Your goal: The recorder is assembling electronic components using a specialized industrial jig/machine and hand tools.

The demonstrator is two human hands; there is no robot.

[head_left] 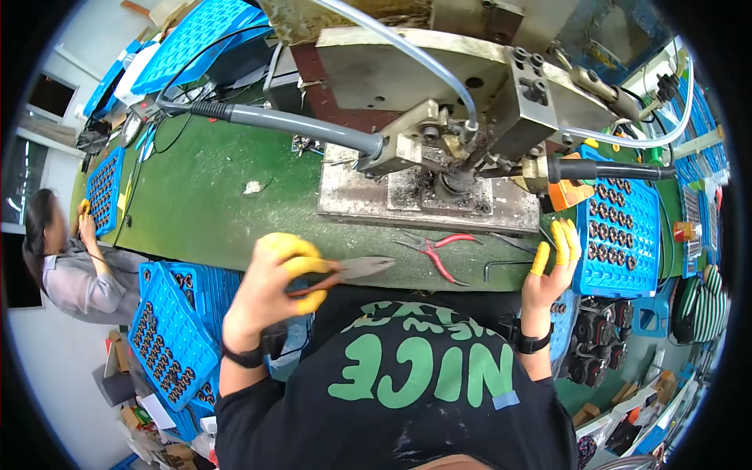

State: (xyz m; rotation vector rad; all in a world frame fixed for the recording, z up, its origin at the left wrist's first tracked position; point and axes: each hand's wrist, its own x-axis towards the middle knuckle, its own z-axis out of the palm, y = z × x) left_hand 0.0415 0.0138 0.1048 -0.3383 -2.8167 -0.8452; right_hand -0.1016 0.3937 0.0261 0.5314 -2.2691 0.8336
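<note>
My left hand point(274, 280), with yellow finger covers, is closed around the reddish-brown handles of a pair of pliers point(366, 268). The metal jaws point right, over the bench's near edge. My right hand point(552, 262) is raised at the right, also in yellow finger covers, its thumb and fingers apart. Beside its thumb is a dark slender pointed tool point(513, 242); whether the hand touches it I cannot tell. Between my hands a second pair of pliers point(435, 251), red-handled and spread, lies on the bench next to a black hex key point(505, 265).
A metal machine fixture point(439, 188) with grey and black tubes stands on the green bench point(227, 188). A blue tray point(623, 270) of small dark rings is at right; stacked blue trays point(168, 345) are at lower left. A co-worker point(86, 266) sits at far left.
</note>
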